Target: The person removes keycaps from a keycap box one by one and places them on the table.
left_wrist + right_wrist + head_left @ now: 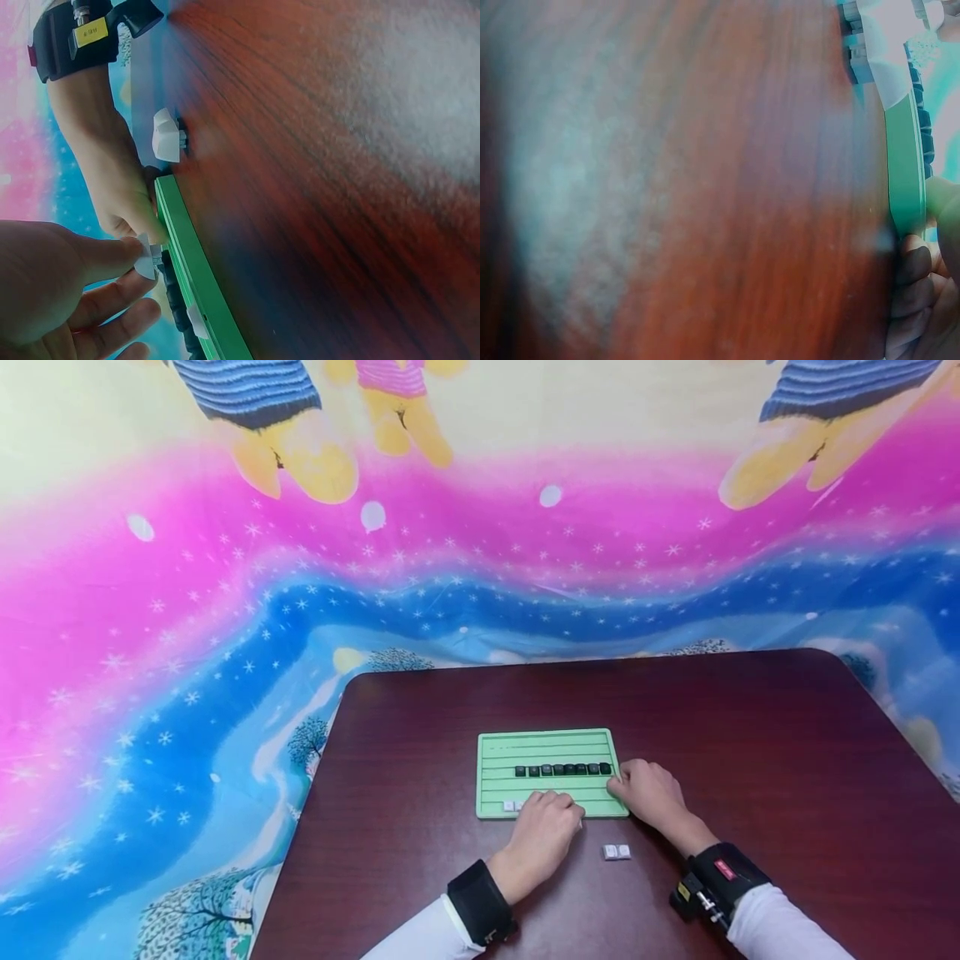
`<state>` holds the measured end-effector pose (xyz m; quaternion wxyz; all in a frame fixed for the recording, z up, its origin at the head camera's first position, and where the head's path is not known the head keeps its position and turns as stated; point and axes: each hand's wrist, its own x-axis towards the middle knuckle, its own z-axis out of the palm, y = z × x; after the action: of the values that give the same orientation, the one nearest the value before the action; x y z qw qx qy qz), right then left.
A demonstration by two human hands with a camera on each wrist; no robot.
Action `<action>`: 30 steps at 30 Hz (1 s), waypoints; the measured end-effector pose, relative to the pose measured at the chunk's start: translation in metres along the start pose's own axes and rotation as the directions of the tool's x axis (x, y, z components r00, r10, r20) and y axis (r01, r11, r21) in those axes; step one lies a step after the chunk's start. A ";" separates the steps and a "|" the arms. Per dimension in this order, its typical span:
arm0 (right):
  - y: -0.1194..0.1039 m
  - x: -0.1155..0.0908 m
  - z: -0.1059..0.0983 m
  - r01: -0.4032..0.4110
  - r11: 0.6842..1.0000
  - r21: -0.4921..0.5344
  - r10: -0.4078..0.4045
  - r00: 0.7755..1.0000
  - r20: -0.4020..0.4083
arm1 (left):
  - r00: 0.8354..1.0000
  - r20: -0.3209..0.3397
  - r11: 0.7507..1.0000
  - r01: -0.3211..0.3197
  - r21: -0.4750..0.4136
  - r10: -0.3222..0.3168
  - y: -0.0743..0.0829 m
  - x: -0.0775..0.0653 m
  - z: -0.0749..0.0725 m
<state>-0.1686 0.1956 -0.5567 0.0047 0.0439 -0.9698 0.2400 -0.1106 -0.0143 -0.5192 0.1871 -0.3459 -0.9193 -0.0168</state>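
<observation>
1. Green ridged tray (491, 778) lies on the dark red table (750, 760), white keycaps (508, 807) in its near row.
2. Left hand (546, 827) pinches another white keycap (145, 262) between thumb and finger.
3. Black keycaps (558, 770) line the tray's middle.
4. Two loose keycaps (610, 852) lie side by side near the tray.
5. Right hand (651, 793) grips the tray's right edge.

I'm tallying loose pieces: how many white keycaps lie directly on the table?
2: a left keycap and a right keycap, side by side on the table, nearer the person than the green tray. The left hand may hide others.
</observation>
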 end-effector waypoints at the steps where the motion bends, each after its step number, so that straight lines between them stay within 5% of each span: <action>1: 0.000 0.000 0.000 -0.002 1.000 0.001 0.002 1.000 0.000 | 1.000 0.002 1.000 0.000 0.001 0.000 0.000 0.000 -0.001; 30: 0.000 0.001 0.001 -0.016 1.000 0.004 0.016 1.000 0.005 | 0.993 0.082 0.996 -0.078 -0.044 0.081 0.019 -0.009 0.004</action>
<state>-0.1700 0.1952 -0.5572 0.0001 0.0368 -0.9697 0.2417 -0.0932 -0.0044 -0.5276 0.1418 -0.3863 -0.9113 -0.0135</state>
